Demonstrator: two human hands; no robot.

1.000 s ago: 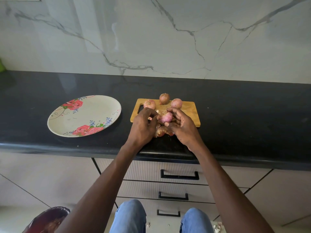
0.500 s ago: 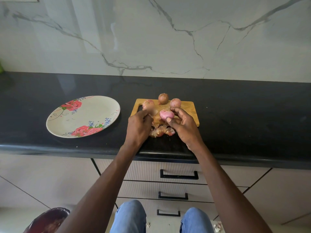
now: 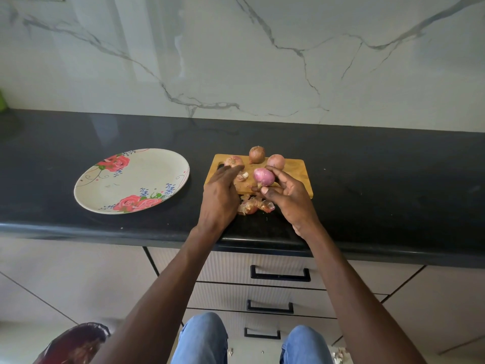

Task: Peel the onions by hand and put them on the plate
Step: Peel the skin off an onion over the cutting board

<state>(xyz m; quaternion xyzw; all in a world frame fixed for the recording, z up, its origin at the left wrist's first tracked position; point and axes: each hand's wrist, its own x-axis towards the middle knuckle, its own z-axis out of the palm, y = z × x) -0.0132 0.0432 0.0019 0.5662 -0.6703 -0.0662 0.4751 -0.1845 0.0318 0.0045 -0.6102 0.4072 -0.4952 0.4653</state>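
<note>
My right hand [image 3: 290,199] holds a peeled pink onion [image 3: 263,176] between thumb and fingertips, just above the wooden cutting board [image 3: 296,179]. My left hand [image 3: 220,194] lies beside it with fingers extended toward an unpeeled onion [image 3: 233,161] at the board's left back corner; it holds nothing. Two more unpeeled onions sit at the board's back edge, one brown [image 3: 257,154] and one pinkish [image 3: 276,161]. A floral plate [image 3: 131,179] with nothing on it lies to the left on the black counter.
Loose onion skins [image 3: 256,204] lie on the counter in front of the board, and a small scrap [image 3: 243,176] lies on the board. Below the counter edge [image 3: 105,229] are drawers with black handles. A dark bag [image 3: 76,342] sits on the floor at lower left.
My two hands have come apart. The right hand lifted the peeled onion up and back over the board; the left hand let go and stretched its fingers toward the left onion.
</note>
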